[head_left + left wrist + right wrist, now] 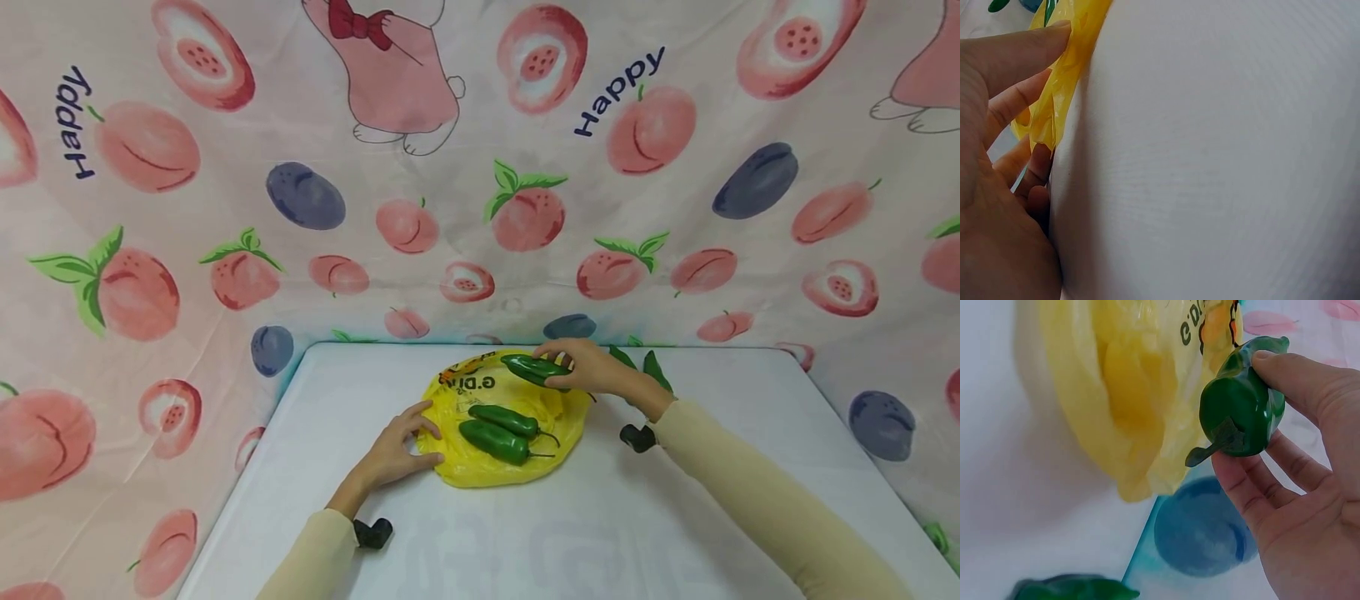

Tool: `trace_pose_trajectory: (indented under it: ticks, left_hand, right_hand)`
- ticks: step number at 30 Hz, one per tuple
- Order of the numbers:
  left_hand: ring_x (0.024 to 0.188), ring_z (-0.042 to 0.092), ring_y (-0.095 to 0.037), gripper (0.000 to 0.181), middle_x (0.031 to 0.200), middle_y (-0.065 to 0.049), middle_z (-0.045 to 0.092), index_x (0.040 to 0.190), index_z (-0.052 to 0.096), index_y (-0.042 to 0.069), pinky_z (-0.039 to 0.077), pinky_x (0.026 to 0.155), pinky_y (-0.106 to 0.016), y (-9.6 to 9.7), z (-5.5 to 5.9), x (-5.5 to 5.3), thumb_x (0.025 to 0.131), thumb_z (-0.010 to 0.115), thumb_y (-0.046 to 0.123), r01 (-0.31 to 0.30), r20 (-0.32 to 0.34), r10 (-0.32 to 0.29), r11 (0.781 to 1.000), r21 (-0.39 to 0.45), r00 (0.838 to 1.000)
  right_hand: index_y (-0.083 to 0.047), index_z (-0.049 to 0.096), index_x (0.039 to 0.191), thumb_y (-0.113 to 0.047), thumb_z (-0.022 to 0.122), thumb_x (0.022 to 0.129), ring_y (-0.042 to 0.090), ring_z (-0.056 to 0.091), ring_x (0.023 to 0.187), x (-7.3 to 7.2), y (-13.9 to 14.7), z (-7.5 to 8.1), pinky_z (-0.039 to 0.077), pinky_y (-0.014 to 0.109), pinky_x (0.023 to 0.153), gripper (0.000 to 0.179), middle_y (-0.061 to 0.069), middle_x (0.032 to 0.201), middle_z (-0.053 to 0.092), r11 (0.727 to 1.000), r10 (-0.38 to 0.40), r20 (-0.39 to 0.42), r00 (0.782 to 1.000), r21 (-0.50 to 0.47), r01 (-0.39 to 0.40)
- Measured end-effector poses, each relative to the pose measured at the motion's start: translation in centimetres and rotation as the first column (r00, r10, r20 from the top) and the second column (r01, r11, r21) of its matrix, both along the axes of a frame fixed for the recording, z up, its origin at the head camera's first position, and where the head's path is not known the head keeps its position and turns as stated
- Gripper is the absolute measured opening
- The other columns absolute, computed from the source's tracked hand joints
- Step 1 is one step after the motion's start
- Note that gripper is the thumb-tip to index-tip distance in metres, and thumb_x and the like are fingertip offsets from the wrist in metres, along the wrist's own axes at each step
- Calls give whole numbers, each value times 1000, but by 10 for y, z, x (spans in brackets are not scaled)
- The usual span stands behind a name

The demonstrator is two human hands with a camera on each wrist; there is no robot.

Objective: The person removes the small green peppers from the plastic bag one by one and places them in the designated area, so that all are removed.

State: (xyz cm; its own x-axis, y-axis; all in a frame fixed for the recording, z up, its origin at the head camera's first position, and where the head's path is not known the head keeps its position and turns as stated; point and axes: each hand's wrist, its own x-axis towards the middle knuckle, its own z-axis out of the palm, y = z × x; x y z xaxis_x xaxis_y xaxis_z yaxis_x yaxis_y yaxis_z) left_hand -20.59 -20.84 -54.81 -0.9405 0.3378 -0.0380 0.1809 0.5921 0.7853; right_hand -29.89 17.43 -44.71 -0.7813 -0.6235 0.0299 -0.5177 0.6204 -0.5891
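Note:
A yellow plastic bag (465, 467) with dark printing lies flat on the white table. Two green peppers (495, 442) rest on it side by side, stems pointing right. Over the bag's far right part, my right hand (581, 367) holds another green pepper (1241, 406) between thumb and fingers, its stem end facing the right wrist camera. At the bag's left edge is my left hand (393, 450), thumb and fingers spread apart and touching the yellow plastic (1054, 94).
More green peppers (656, 371) lie at the table's back edge, partly hidden behind my right forearm. The white table (720, 467) meets a fruit-printed cloth (465, 183) at the back and sides. Dark wrist cameras (372, 533) sit at both wrists.

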Motion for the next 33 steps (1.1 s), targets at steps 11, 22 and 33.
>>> trace_pose_trajectory:
  ticks: [11, 22, 33]
  left_hand:
    - [152, 26, -37, 24, 165, -2, 34, 103, 69, 30, 17, 119, -67, 1, 2, -1, 85, 84, 34, -11, 9, 11, 1000, 13, 1000]
    - [152, 27, -37, 23, 165, -3, 35, 101, 69, 31, 19, 120, -66, -2, 2, 0, 84, 85, 35, -26, 9, 26, 1000, 8, 1000]
    - [151, 28, -38, 23, 165, -4, 35, 102, 69, 30, 19, 119, -67, -1, 1, 0, 85, 85, 33, -10, -2, 10, 1000, 27, 1000]
  right_hand:
    - [-12, 65, 135, -16, 81, 90, 25, 64, 93, 9, 38, 6, 59, 40, 80, 47, 10, 113, 68, 998, -60, -39, 997, 2, 60]
    - [-10, 66, 132, -16, 81, 89, 28, 63, 92, 21, 78, 15, 58, 40, 77, 46, 14, 115, 69, 989, -143, -84, 986, 17, 145]
    - [-9, 66, 131, -15, 82, 88, 25, 66, 91, 36, 120, 17, 58, 33, 72, 46, 15, 112, 70, 976, -218, -106, 970, 4, 219]
